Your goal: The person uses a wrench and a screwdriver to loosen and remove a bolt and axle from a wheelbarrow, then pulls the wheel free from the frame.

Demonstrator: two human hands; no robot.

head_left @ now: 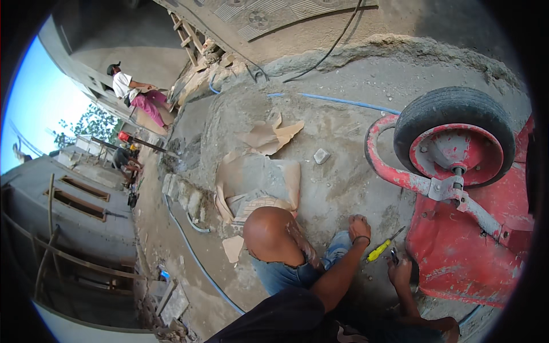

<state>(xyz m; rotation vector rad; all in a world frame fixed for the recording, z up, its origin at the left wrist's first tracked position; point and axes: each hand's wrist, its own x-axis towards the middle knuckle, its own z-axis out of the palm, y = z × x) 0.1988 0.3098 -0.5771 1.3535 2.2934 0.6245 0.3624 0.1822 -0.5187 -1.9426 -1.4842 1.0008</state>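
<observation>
My left hand (359, 227), with a dark band at the wrist, is low over the grey ground beside my knee. Its fingers are curled together, and anything inside them is hidden. In my right hand (401, 272) is a small dark and silvery metal tool (394, 256), its kind too small to tell. Between the hands lies a screwdriver (378, 250) with a yellow handle, its shaft pointing away toward the wheelbarrow. The red wheelbarrow (452, 251) is tipped over at the right, close to my right hand. Its black-tyred wheel (457, 137) is raised on a worn red-and-grey frame (389, 171).
Torn brown paper (271, 137) and an opened paper sack (291, 183) lie ahead of my knee, near a stone chunk (321, 156). Blue hoses (343, 101) cross the ground. A person (128, 86) is at the far left, another (123, 160) bends farther off.
</observation>
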